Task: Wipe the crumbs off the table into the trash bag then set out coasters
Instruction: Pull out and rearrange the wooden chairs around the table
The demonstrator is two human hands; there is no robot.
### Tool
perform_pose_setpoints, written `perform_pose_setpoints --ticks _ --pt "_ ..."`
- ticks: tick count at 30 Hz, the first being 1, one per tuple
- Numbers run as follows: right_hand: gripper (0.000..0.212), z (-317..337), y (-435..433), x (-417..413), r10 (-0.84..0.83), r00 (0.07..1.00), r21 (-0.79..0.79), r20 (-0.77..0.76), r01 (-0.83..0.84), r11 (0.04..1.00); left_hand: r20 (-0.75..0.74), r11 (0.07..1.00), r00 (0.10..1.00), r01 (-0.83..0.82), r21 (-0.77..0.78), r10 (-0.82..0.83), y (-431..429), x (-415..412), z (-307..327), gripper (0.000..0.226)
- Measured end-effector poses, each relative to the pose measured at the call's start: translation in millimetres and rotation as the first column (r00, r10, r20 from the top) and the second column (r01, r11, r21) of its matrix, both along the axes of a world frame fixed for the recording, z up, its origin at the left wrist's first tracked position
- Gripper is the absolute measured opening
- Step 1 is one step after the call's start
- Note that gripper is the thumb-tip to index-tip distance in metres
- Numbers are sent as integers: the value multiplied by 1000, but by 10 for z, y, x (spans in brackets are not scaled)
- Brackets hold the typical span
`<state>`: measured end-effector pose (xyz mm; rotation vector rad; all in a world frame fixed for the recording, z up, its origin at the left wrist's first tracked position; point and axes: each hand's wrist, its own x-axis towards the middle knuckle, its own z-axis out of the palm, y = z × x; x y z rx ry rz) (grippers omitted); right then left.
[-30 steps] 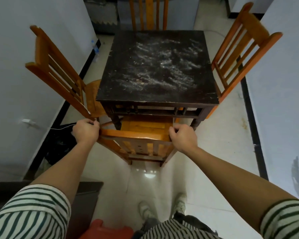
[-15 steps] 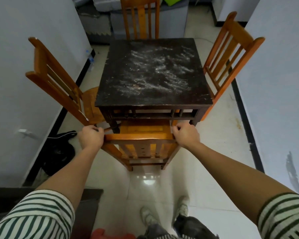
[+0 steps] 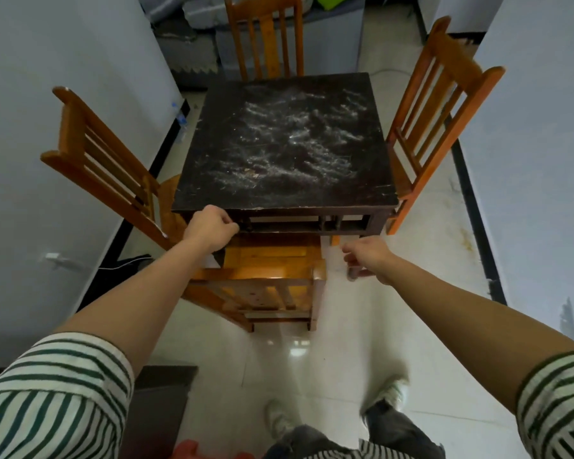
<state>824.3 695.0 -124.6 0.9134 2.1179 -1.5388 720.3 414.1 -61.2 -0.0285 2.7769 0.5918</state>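
Narrow room, pale tiled floor (image 3: 362, 326), white walls left and right. The table (image 3: 206, 167), dark and square, stands centre. Crumbs (image 3: 295, 150) and a whitish dusting lie over most of its top, thickest toward the middle and right.

Four orange wooden chairs surround it: the near chair (image 3: 269, 279) with its seat partly under the near edge, the left chair (image 3: 96, 160), the right chair (image 3: 438, 104) and the far chair (image 3: 265, 38).

The left hand (image 3: 209, 228) is at the table's near-left corner, its fingers (image 3: 227, 223) curled tight. Whether they grip the edge cannot be told. The right hand (image 3: 368, 260) hangs just right of the near chair's back post, apart from it. It is blurred, its fingers (image 3: 350, 256) loosely curled with nothing in them.

A dark object (image 3: 123, 273) lies on the floor by the left wall, its nature unclear.
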Motion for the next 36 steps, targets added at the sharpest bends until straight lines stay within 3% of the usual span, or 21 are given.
perform_pose_setpoints --ticks 4,11,17,27,33,36 --pt "20 -46 871 -43 16 998 44 63 -19 999 140 996 987 64 69 -73 918 -65 -88 13" --pt "25 -179 2707 -27 -140 984 119 107 127 985 325 990 939 76 118 -111 2546 -139 -319 20" --pt "27 -205 3692 -305 -225 966 94 128 214 972 362 973 910 145 177 -202 3443 -487 -376 17" --pt "24 -138 4916 -1769 -253 963 95 96 245 965 409 967 894 93 236 -186 4681 -1900 -701 22" --pt "16 174 5652 -2789 -292 955 97 56 286 953 429 960 880 91 267 -202 5393 -2776 -587 17" --pt "23 203 5949 -3267 -240 969 98 60 234 967 418 964 892 66 259 -174 5705 -3141 -526 16"
